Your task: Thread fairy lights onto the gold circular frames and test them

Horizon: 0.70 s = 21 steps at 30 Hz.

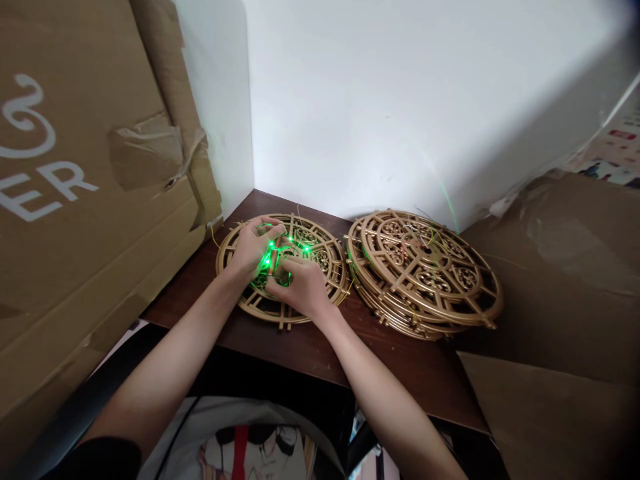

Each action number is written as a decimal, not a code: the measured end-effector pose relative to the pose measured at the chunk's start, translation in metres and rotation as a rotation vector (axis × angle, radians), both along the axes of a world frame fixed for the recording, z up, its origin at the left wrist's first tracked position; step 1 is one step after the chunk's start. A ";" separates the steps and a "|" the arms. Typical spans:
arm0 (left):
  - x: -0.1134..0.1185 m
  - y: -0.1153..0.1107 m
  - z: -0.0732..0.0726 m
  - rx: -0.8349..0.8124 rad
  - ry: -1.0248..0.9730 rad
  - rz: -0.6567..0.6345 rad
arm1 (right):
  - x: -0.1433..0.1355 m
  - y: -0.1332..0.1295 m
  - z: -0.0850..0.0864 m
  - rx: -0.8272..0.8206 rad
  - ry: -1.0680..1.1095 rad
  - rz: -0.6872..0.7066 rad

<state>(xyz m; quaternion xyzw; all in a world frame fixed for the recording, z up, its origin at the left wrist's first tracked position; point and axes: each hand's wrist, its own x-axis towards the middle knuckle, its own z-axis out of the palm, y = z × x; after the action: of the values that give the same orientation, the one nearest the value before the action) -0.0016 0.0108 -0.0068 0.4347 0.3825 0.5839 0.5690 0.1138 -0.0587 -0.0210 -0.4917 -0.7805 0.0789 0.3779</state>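
Observation:
A round gold openwork frame [283, 315] lies flat on the dark wooden table [310, 357]. Over its left part, several small green lights [307, 249] glow among thin wires. My left hand [255, 247] is closed at the upper left of the lights, thumb and fingers bent together. Just right of it, my right hand [300, 283] pinches at the frame's middle, beside a small reddish piece [273, 259] between the two hands. What exactly each hand grips is too small and too hidden by fingers and glare to name.
A stack of similar gold frames [425, 267] with loose wires stands at the right. A large cardboard box [100, 167] rises on the left, with more cardboard [550, 280] at the right. A white wall [350, 100] is behind the table.

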 end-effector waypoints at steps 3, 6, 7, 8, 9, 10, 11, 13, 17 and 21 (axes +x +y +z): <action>0.000 -0.001 0.001 -0.003 0.008 -0.003 | 0.000 0.000 0.000 -0.002 0.007 0.004; 0.001 -0.002 0.002 -0.012 0.015 0.003 | 0.000 0.000 0.000 -0.002 0.008 0.003; 0.001 -0.003 0.003 -0.015 0.014 0.007 | 0.000 0.000 0.000 -0.002 0.009 0.004; 0.001 -0.003 0.003 -0.017 0.012 0.011 | 0.000 0.000 0.000 -0.001 0.009 0.005; 0.001 -0.004 0.004 -0.018 0.010 0.013 | 0.000 0.000 0.000 -0.003 0.010 0.006; 0.001 -0.004 0.004 -0.021 0.007 0.010 | 0.000 0.000 0.000 -0.006 0.011 0.007; 0.001 -0.005 0.005 -0.028 0.001 0.003 | 0.000 0.000 0.000 -0.011 0.011 0.009; 0.002 -0.006 0.006 -0.045 -0.015 -0.013 | 0.000 0.000 0.000 -0.016 0.014 0.015; 0.002 -0.008 0.008 -0.064 -0.031 -0.027 | -0.001 0.000 0.001 -0.012 0.019 0.020; 0.002 -0.005 0.005 -0.044 -0.010 -0.006 | 0.000 0.000 0.001 0.001 0.017 0.024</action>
<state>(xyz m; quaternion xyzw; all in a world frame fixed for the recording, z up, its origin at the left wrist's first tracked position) 0.0002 0.0056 -0.0014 0.4204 0.3912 0.5759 0.5819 0.1134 -0.0589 -0.0204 -0.4815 -0.7830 0.0873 0.3839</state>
